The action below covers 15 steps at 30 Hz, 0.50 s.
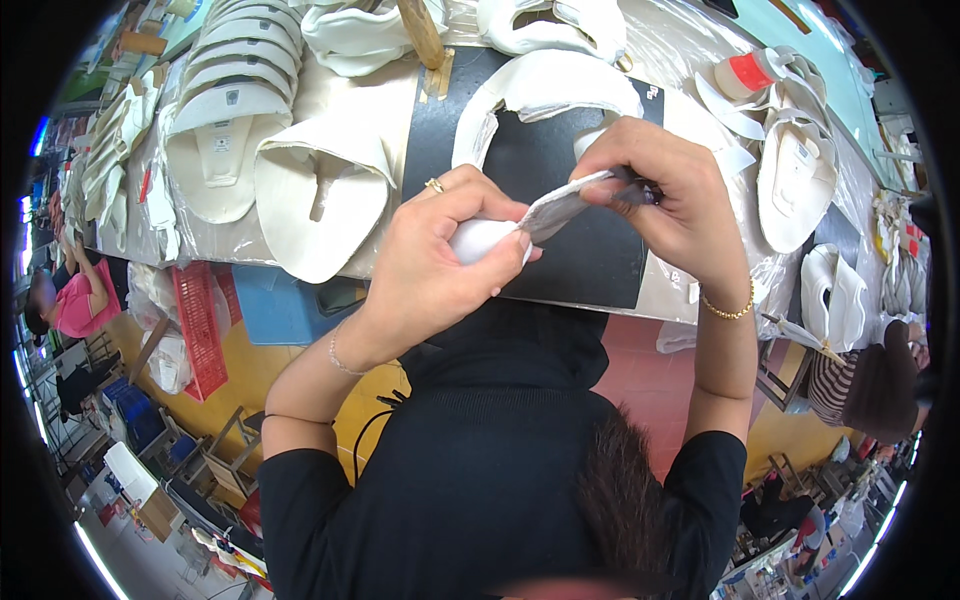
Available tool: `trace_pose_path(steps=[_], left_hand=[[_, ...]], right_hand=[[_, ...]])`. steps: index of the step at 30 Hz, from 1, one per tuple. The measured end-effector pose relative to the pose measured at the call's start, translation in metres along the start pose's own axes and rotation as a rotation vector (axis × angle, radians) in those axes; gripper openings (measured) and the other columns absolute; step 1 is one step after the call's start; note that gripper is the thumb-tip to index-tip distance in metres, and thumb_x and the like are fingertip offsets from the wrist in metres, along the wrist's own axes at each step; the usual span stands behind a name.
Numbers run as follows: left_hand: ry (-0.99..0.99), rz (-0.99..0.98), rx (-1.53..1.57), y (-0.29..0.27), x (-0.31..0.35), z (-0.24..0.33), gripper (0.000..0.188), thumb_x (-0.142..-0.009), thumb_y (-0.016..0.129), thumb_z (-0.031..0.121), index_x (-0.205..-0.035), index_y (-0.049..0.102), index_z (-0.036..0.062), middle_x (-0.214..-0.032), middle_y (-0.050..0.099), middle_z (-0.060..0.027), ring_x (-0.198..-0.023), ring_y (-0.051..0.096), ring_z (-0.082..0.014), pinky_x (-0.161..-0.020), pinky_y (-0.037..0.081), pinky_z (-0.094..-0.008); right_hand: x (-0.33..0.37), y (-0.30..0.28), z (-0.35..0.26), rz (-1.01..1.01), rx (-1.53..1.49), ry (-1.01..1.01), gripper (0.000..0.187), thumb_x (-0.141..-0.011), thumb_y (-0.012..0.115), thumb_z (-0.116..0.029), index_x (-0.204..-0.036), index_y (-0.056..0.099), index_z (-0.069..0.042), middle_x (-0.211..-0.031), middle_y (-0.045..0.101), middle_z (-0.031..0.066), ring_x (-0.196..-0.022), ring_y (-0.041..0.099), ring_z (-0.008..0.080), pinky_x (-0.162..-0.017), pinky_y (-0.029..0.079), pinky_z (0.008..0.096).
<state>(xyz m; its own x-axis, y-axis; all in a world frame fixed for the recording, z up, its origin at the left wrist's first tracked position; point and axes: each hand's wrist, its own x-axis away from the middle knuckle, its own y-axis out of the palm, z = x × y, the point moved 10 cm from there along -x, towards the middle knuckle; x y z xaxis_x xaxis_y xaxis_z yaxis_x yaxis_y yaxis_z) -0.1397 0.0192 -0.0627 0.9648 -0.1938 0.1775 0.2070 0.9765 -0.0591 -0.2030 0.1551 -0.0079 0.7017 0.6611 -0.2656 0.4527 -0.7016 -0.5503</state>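
Above the near edge of a black board (560, 270), both hands are closed on a white shoe piece (484, 240). My left hand (430, 250) pinches it between thumb and fingers, its rounded part bulging in the palm. My right hand (665, 190) grips the raised end of its thin edge and also holds a small dark tool (637, 188); fingers hide most of the tool, so its kind is unclear. Just beyond the hands, a curved white shoe upper (545, 80) lies on the board, partly covered by my right hand.
At the left, white shoe uppers (235, 100) stand in an overlapping row beside a single one (325, 215). A wooden-handled tool (420, 35) rests at the back. More uppers (797, 180) and a red-and-white container (745, 73) are at the right. People sit farther off on both sides.
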Motion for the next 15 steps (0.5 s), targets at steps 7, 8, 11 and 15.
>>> trace_pose_path(steps=[7, 8, 11, 15], left_hand=[[0.003, 0.031, 0.103, 0.006, -0.003, 0.004, 0.025, -0.089, 0.073, 0.006, -0.110, 0.063, -0.0037, -0.101, 0.060, -0.0059, -0.090, 0.061, -0.0100, -0.077, 0.050, -0.0245], [0.008, 0.023, 0.109, 0.008, -0.003, 0.005, 0.025, -0.089, 0.073, 0.006, -0.110, 0.063, -0.0036, -0.101, 0.060, -0.0057, -0.089, 0.061, -0.0096, -0.076, 0.050, -0.0241], [0.010, -0.002, 0.117, 0.011, -0.003, 0.009, 0.024, -0.090, 0.072, 0.005, -0.111, 0.062, -0.0034, -0.102, 0.060, -0.0052, -0.089, 0.061, -0.0088, -0.075, 0.050, -0.0234], [0.016, -0.038, 0.087, 0.012, -0.003, 0.010, 0.023, -0.091, 0.072, 0.005, -0.111, 0.062, -0.0031, -0.103, 0.060, -0.0052, -0.090, 0.062, -0.0087, -0.076, 0.050, -0.0230]], right_hand=[[0.013, -0.031, -0.024, 0.280, 0.331, 0.019, 0.025, -0.077, 0.082, -0.006, -0.098, 0.070, -0.007, -0.103, 0.062, 0.0033, -0.068, 0.055, 0.0103, -0.060, 0.044, 0.0231], [0.017, -0.033, -0.027, 0.308, 0.351, 0.018, 0.025, -0.076, 0.082, -0.006, -0.098, 0.070, -0.007, -0.102, 0.062, 0.0031, -0.068, 0.054, 0.0098, -0.059, 0.043, 0.0229], [0.025, -0.038, -0.029, 0.350, 0.415, 0.039, 0.026, -0.074, 0.083, -0.007, -0.097, 0.069, -0.007, -0.099, 0.062, 0.0032, -0.068, 0.056, 0.0139, -0.058, 0.046, 0.0257], [0.025, -0.039, -0.020, 0.314, 0.443, 0.079, 0.027, -0.074, 0.081, -0.008, -0.097, 0.067, -0.008, -0.098, 0.061, 0.0043, -0.071, 0.065, 0.0245, -0.060, 0.052, 0.0332]])
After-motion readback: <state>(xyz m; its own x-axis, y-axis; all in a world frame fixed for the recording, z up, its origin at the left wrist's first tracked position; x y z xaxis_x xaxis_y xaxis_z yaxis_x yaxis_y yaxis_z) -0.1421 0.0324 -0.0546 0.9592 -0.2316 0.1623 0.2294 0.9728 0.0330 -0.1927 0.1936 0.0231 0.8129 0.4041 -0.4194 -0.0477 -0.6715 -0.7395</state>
